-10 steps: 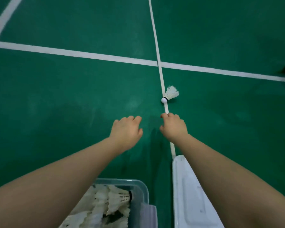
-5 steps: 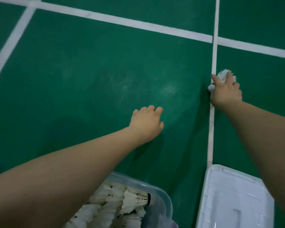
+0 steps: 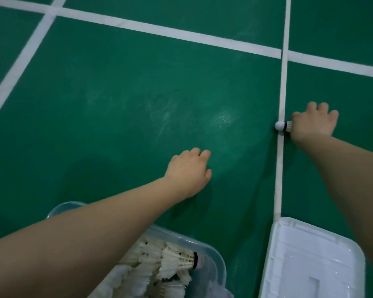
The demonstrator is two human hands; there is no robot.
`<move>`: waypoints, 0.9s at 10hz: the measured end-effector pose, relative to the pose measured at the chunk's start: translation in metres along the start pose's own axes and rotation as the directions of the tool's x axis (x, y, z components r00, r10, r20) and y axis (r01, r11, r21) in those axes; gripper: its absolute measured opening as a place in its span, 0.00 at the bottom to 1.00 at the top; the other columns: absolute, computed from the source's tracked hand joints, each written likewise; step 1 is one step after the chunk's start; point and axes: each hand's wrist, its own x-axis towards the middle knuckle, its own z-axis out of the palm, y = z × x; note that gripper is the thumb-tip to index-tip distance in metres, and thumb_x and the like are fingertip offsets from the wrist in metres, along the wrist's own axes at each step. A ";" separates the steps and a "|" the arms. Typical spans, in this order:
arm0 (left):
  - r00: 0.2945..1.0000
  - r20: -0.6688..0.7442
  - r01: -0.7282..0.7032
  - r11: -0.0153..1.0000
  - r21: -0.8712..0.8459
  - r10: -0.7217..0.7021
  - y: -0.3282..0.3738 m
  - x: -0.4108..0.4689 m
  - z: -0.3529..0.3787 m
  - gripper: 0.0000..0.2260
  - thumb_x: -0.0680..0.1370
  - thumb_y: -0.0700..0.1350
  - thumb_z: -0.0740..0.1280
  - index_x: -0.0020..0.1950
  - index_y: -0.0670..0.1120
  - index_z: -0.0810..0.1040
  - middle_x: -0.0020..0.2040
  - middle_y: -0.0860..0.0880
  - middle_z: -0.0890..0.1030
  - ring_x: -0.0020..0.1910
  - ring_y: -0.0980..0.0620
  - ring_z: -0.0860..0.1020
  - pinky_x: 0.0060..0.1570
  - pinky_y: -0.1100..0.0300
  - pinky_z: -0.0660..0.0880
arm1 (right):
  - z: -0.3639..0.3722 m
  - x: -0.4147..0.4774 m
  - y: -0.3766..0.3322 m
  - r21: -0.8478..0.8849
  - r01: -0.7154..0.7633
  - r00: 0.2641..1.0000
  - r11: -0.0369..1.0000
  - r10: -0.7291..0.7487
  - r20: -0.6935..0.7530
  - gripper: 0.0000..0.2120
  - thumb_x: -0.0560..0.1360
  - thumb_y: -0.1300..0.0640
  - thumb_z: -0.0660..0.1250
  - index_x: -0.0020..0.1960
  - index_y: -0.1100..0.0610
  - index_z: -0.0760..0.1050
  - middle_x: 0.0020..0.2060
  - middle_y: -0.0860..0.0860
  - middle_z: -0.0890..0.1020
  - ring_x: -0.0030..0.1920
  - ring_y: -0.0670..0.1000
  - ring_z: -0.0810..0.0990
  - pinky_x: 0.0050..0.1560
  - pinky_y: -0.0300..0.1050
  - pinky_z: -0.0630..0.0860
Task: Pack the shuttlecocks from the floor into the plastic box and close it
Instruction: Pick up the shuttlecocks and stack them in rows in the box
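Head view | right hand (image 3: 313,123) grips shuttlecock (image 3: 282,126) on white line (image 3: 282,87) of floor (image 3: 116,93) | left hand (image 3: 188,172) loose, holding nothing | plastic box (image 3: 222,272) nearly full, lid (image 3: 310,261) off beside it | left to do: drop in, close.

One head cam — wide-angle, faces fwd & down, close over the court floor (image 3: 121,87).

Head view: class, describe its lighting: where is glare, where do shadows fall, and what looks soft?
Head view: dim, even light overall; head view: pale glare patches on the green floor between the hands; head view: a soft shadow lies beside the left hand; head view: the right hand, its grip on the shuttlecock, looks slightly soft.
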 end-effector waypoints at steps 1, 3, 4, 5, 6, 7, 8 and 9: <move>1.000 0.000 -0.010 1.000 0.019 0.010 0.001 -0.006 -0.003 0.18 0.79 0.51 0.56 0.66 0.45 0.66 0.59 0.43 0.73 0.58 0.42 0.72 0.54 0.49 0.70 | 0.003 -0.014 -0.004 0.040 0.020 0.999 0.999 -0.019 -0.033 0.11 0.73 0.56 0.60 0.55 0.55 0.74 0.53 0.58 0.70 0.57 0.59 0.67 0.55 0.48 0.63; 0.999 -0.034 -0.033 0.998 0.052 0.035 -0.001 -0.018 -0.013 0.19 0.79 0.51 0.56 0.67 0.45 0.65 0.60 0.43 0.73 0.59 0.42 0.72 0.54 0.49 0.70 | -0.003 -0.048 -0.026 0.152 0.111 0.991 0.982 -0.099 -0.088 0.11 0.72 0.56 0.61 0.54 0.56 0.72 0.49 0.58 0.78 0.54 0.60 0.73 0.59 0.50 0.62; 0.997 -0.046 -0.066 0.996 0.059 0.069 0.002 -0.032 -0.016 0.18 0.78 0.50 0.56 0.66 0.45 0.66 0.59 0.43 0.73 0.58 0.42 0.72 0.53 0.49 0.70 | -0.015 -0.076 -0.033 0.247 0.147 0.985 0.958 -0.118 -0.127 0.14 0.72 0.53 0.63 0.56 0.57 0.72 0.50 0.59 0.77 0.54 0.61 0.74 0.59 0.52 0.64; 0.993 -0.060 -0.096 0.993 0.064 0.100 0.007 -0.050 -0.018 0.18 0.78 0.50 0.56 0.66 0.45 0.66 0.59 0.42 0.73 0.58 0.41 0.73 0.52 0.49 0.71 | -0.035 -0.108 -0.034 0.402 0.173 0.984 0.899 -0.137 -0.117 0.18 0.72 0.52 0.65 0.59 0.57 0.71 0.52 0.59 0.74 0.50 0.61 0.75 0.51 0.50 0.68; 0.990 -0.089 -0.103 0.993 0.052 0.107 0.009 -0.070 -0.024 0.18 0.78 0.50 0.56 0.65 0.44 0.66 0.58 0.42 0.73 0.57 0.41 0.73 0.52 0.49 0.71 | -0.058 -0.143 -0.035 0.628 0.140 0.990 0.766 -0.101 -0.098 0.18 0.72 0.53 0.65 0.60 0.56 0.71 0.54 0.58 0.70 0.42 0.59 0.73 0.44 0.47 0.70; 0.983 -0.143 -0.108 0.994 0.031 0.112 0.002 -0.099 -0.039 0.18 0.78 0.50 0.57 0.65 0.44 0.67 0.59 0.42 0.73 0.57 0.41 0.73 0.53 0.49 0.72 | -0.084 -0.185 -0.032 0.765 0.124 0.990 0.632 -0.029 -0.137 0.20 0.71 0.51 0.66 0.62 0.55 0.71 0.56 0.57 0.68 0.46 0.60 0.75 0.49 0.47 0.71; 0.978 -0.175 -0.115 0.993 0.012 0.115 -0.016 -0.135 -0.051 0.19 0.78 0.50 0.58 0.67 0.45 0.66 0.60 0.41 0.73 0.58 0.40 0.72 0.56 0.48 0.71 | -0.106 -0.242 -0.035 0.841 0.147 0.987 0.521 -0.017 -0.162 0.22 0.71 0.49 0.67 0.62 0.55 0.71 0.58 0.56 0.69 0.51 0.58 0.75 0.52 0.46 0.70; 0.979 -0.161 -0.125 0.992 0.020 0.126 -0.034 -0.169 -0.046 0.19 0.79 0.50 0.58 0.68 0.46 0.66 0.60 0.42 0.73 0.59 0.41 0.72 0.56 0.49 0.70 | -0.116 -0.299 -0.053 0.842 0.225 0.974 0.490 -0.119 -0.191 0.23 0.70 0.48 0.69 0.62 0.55 0.70 0.57 0.55 0.73 0.54 0.58 0.75 0.53 0.48 0.70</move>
